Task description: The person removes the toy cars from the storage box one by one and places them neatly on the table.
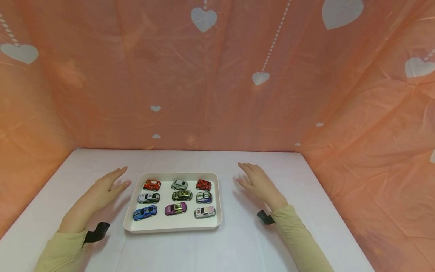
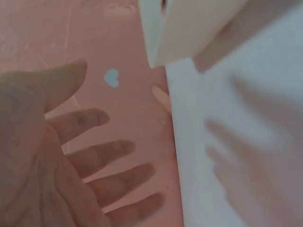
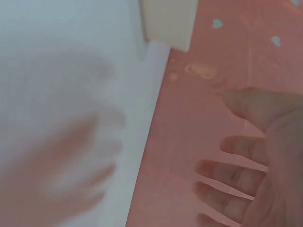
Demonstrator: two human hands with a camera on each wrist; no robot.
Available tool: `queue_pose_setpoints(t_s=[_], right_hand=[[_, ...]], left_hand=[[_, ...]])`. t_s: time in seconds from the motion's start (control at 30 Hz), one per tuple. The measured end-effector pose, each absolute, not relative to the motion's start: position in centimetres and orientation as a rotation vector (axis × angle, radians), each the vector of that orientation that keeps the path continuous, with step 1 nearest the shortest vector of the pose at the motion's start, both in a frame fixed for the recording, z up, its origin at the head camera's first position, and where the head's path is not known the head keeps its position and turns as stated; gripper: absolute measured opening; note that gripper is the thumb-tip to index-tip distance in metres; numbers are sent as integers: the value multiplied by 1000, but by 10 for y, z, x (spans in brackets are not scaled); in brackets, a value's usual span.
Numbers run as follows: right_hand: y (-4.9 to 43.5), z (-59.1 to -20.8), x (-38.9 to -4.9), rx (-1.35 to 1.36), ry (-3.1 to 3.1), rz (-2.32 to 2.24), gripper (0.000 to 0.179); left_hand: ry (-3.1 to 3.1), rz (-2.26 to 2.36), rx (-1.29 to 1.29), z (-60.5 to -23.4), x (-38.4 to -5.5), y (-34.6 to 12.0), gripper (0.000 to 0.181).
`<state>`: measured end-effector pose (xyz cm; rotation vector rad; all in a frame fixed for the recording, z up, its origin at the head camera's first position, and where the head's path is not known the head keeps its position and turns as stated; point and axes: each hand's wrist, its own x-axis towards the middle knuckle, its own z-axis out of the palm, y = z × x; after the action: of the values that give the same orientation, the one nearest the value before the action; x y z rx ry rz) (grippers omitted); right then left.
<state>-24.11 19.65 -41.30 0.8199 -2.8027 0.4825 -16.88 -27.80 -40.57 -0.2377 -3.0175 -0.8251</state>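
While L hand [image 1: 98, 196] at 9 o'clock of tray [image 1: 176, 223] and R hand [image 1: 259, 185] at 3 o'clock hold nothing, fingers [image 2: 103, 153] apart, 9 toy cars [image 1: 182, 195] sit in it, 3 rows of 3, on the bench [image 1: 241, 249], so handling's prob. either all done or not begun, can't tell.

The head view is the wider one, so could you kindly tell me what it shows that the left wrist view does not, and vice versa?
Only the head view shows all nine toy cars in full, the whole right hand and the sleeves.
Only the left wrist view shows the left hand from its palm side, all five fingers apart.
Both show the left hand, the tray (just a corner in the wrist view), the white table and the cloth backdrop with hearts.
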Motion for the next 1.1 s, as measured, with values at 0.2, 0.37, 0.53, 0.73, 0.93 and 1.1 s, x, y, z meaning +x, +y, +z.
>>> queue_pose_setpoints(t_s=[0.2,0.37,0.53,0.73,0.93,1.1], right_hand=[[187,-407,-234,870,-2829,608,56],[181,-400,-227,925,-2809,823,57],[174,-393,-223,1036,-2744,1092,58],[162,-384,-220,1126,-2684,1416,60],[148,-381,-217,1177,-2626,1660,63],[133,-379,-217,1217,-2629,1724,63]], left_hand=[[-2971,-978,-294,-407,-164,-275,68],[-2920,-1131,-311,-407,-160,-276,67],[-2898,-1248,-334,-404,-157,-274,70],[-2891,-1518,-340,-402,-154,-273,70],[-2901,-1641,-311,-404,-151,-274,72],[-2872,-1727,-268,-406,-152,-272,72]])
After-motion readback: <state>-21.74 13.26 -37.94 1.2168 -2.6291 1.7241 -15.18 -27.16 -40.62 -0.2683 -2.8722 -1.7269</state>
